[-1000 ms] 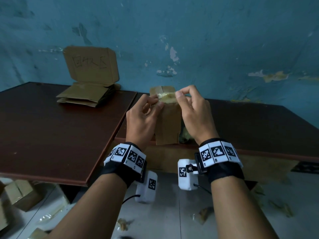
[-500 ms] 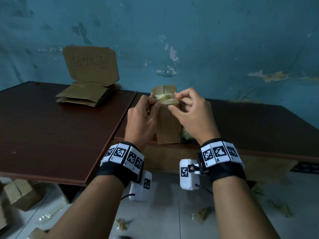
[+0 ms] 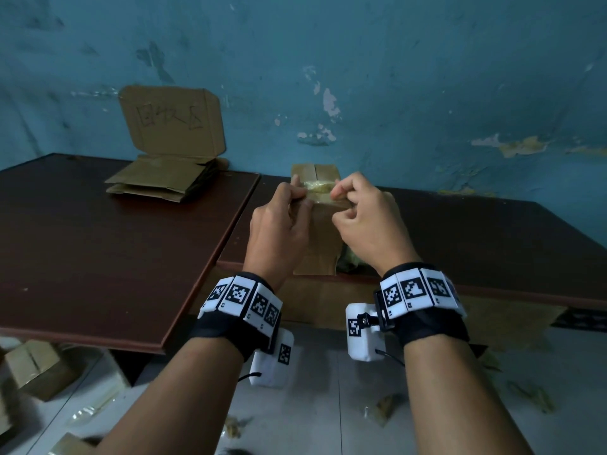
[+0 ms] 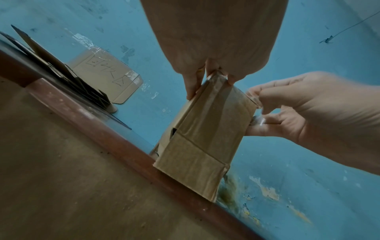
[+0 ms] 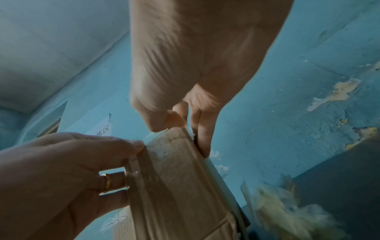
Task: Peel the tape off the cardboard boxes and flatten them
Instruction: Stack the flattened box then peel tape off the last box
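Left hand (image 3: 279, 224) gripping the box (image 4: 205, 129) by its left side, right hand (image 3: 364, 224) pinching tape (image 3: 320, 188) near the top; box upright, long axis vertical, bottom resting on the desk's (image 3: 476, 244) front edge

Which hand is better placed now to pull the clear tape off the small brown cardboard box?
Probably the right hand: its fingertips already pinch the crumpled clear tape at the top of the small brown cardboard box. The left hand grips the box's left edge, steadying it.
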